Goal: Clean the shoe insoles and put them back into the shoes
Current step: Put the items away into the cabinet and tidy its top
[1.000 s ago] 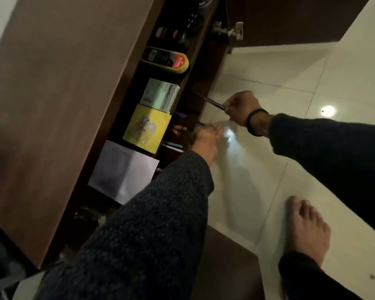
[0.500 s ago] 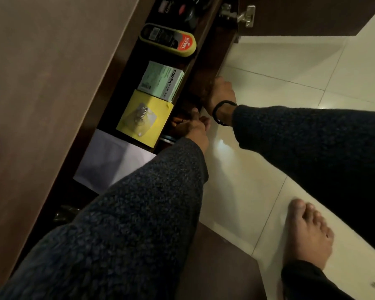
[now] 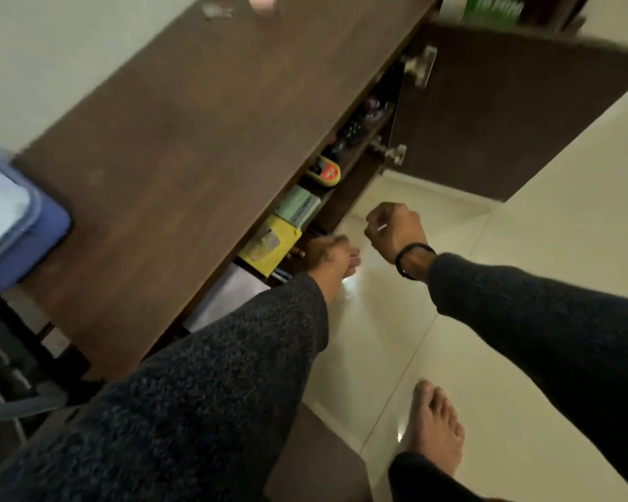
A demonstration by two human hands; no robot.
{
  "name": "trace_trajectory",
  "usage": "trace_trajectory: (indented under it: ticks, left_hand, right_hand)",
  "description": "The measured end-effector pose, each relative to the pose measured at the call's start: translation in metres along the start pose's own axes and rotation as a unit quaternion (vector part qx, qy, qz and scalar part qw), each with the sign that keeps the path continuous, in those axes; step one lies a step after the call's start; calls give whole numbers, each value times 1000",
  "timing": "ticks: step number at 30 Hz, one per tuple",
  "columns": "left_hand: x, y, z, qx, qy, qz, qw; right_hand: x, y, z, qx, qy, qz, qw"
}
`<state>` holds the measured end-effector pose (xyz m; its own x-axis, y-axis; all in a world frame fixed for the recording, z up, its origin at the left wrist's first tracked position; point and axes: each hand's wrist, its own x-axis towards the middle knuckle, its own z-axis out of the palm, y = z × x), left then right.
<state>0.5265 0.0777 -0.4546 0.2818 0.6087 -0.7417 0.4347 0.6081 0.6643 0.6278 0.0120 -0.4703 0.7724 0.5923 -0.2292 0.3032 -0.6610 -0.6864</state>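
A long dark-brown cabinet [image 3: 182,146] with a smooth wood-grain top fills the left of the view, and its door [image 3: 515,114] is swung open over pale, glossy floor tiles [image 3: 522,248] that throw back a light spot. No shoes or insoles are seen anywhere, so the task is judged to be at its very start: supplies are apparently being gathered, and cleaning and refitting are all left to do. Where the insoles are cannot be told.

A blue plastic tub [image 3: 11,226] with a clear rim is set on the cabinet top at the far left. On the shelf inside, a flat grey sheet [image 3: 225,298], a yellow card pack [image 3: 269,244], a pale green box [image 3: 298,204] and a rounded yellow-and-black polish bottle [image 3: 323,172] with a red label are laid in a row.

The left hand [image 3: 327,255], out of a nubbly dark-grey sleeve, is held at the shelf edge beside the yellow pack; whether anything is gripped cannot be told. The right hand [image 3: 396,230], banded at the wrist, is curled into a fist over the floor, and a thin pale stick [image 3: 382,227] appears to be pinched in it.
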Motion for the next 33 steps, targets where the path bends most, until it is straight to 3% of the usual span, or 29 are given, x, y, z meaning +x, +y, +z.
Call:
trace_trajectory:
  ticks: [7, 10, 13, 17, 21, 25, 29, 31, 33]
  left_hand:
    - [-114, 92, -27, 127, -144, 120, 974]
    - [-135, 143, -40, 123, -146, 186, 964]
    - [-127, 192, -56, 143, -65, 263, 952]
    - [-76, 236, -82, 255, 114, 345, 896]
    - [-27, 261, -88, 265, 172, 403, 859]
    - [15, 272, -98, 374, 207, 455, 781]
    - [31, 304, -112, 593, 255, 413, 642]
    - [35, 315, -118, 636, 237, 411, 609]
    - [39, 323, -124, 638, 209, 427, 606]
  right_hand:
    - [-11, -95, -111, -65, 79, -93, 990]
    - [-5, -148, -143, -77, 120, -141, 980]
    - [8, -195, -156, -86, 120, -174, 973]
    - [41, -235, -144, -105, 74, -200, 971]
    - [82, -256, -127, -116, 54, -218, 968]
    - [117, -275, -114, -166, 36, -282, 944]
    - [143, -298, -97, -229, -34, -323, 918]
    - [148, -305, -88, -264, -55, -331, 904]
    - [149, -308, -82, -287, -48, -338, 895]
